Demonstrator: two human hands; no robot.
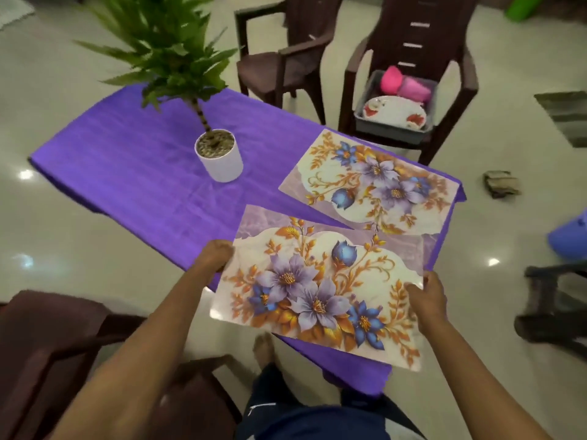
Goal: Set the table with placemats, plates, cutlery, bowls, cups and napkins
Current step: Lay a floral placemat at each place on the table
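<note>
The near floral placemat (320, 293) is held between both hands above the near corner of the purple tablecloth (133, 160). The left hand (216, 258) grips the placemat's left short edge, fingers curled around it. The right hand (427, 293) pinches the right short edge, thumb on the printed face. A second floral placemat (371, 182) lies flat on the tablecloth just beyond the held one, their corners overlapping in this view. A potted plant (219, 154) stands mid-table. On a brown plastic chair (409, 58) past the table, a grey tub (390, 128) contains a floral plate (394, 112) and pink cups (405, 85).
</note>
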